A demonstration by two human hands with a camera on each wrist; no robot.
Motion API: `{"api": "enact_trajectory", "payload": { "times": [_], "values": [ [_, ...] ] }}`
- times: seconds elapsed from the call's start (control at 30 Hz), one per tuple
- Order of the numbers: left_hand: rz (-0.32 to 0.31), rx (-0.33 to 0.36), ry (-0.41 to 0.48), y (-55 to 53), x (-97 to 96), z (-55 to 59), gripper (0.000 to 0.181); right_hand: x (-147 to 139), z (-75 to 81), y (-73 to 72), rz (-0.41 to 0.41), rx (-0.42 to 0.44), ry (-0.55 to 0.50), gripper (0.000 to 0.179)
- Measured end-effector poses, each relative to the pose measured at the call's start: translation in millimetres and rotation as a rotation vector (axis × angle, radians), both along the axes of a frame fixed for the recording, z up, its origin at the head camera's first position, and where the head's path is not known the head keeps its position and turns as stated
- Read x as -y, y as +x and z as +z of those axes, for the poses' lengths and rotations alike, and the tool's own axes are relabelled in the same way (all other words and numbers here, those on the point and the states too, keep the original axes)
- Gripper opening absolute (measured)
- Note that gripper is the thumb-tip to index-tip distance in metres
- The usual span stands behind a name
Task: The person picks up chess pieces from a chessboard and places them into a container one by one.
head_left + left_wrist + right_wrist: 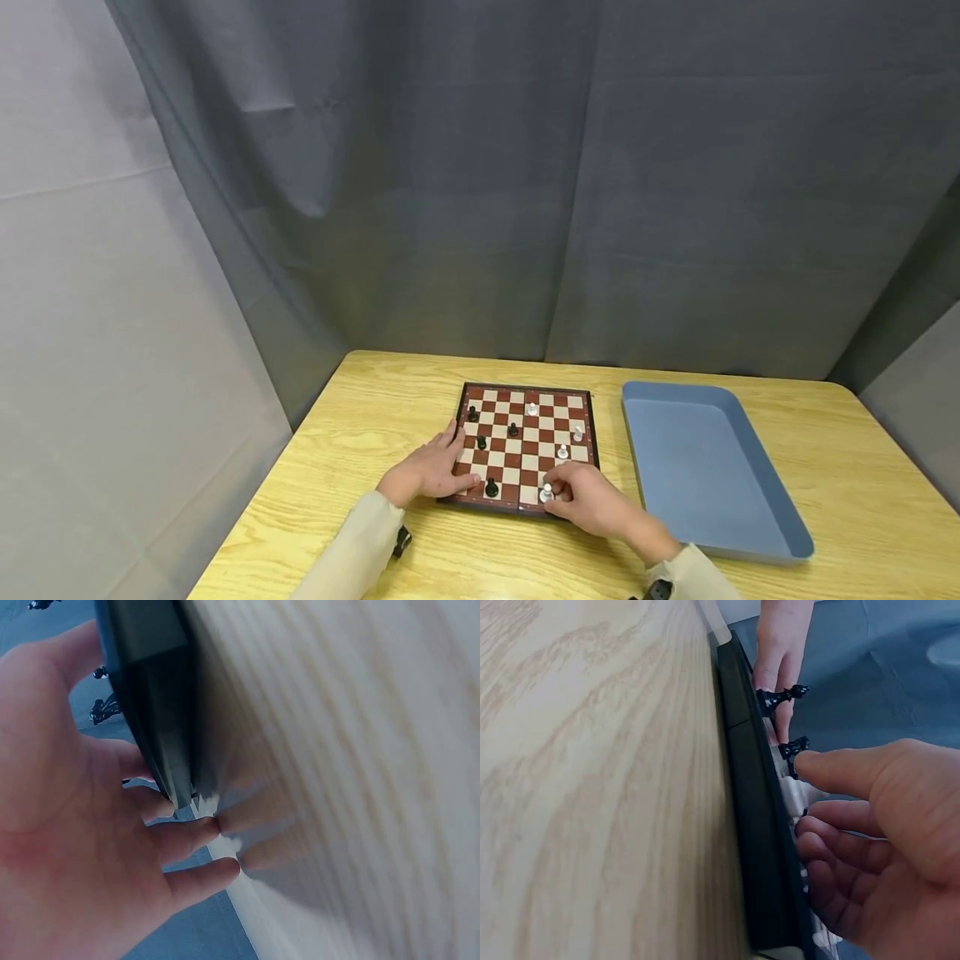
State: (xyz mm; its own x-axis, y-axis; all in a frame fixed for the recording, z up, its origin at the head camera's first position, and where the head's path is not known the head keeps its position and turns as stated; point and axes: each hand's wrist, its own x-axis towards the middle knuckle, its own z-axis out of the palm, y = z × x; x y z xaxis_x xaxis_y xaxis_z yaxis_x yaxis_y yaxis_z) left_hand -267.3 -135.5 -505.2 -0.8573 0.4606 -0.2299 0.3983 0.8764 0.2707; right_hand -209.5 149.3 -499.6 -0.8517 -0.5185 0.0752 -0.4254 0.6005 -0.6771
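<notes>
A person works a white chess piece (547,493) at the near edge of a checkered chessboard (513,460), set on a wood-grain tabletop (375,408) beside a blue tray (720,483). The step in hand appears to be the placing or picking up of that piece, just right of the board's central seam; whether its base bears on the square cannot be told. The next move likely calls for a steady, upright motion, straight up or down, clear of neighboring pieces. The right hand (592,500) comes in low from the right, its grip narrow, thumb and curled fingers closed about the white piece. The left hand (433,468) holds nothing in its grasp, its fingers spread wide along the board's left edge as if to steady it, thumb tip over the near corner, just beside a black chess piece (491,487).
</notes>
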Motion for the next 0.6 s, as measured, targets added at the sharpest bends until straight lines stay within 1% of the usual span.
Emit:
{"api": "enact_trajectory", "payload": {
  "times": [0.17,0.37,0.6],
  "values": [
    [0.008,0.015,0.01,1.4,-0.1,0.4,0.09,2.7,-4.8,-0.6,-0.008,-0.045,0.006,0.018],
    [0.001,0.015,-0.009,1.1,-0.4,4.9,0.091,3.6,-7.1,-1.5,-0.013,-0.084,-0.005,0.008],
    [0.005,0.027,-0.014,0.1,-1.8,6.4,0.091,0.0,-12.4,-4.1,0.0,-0.097,-0.043,0.004]
  ]
}}
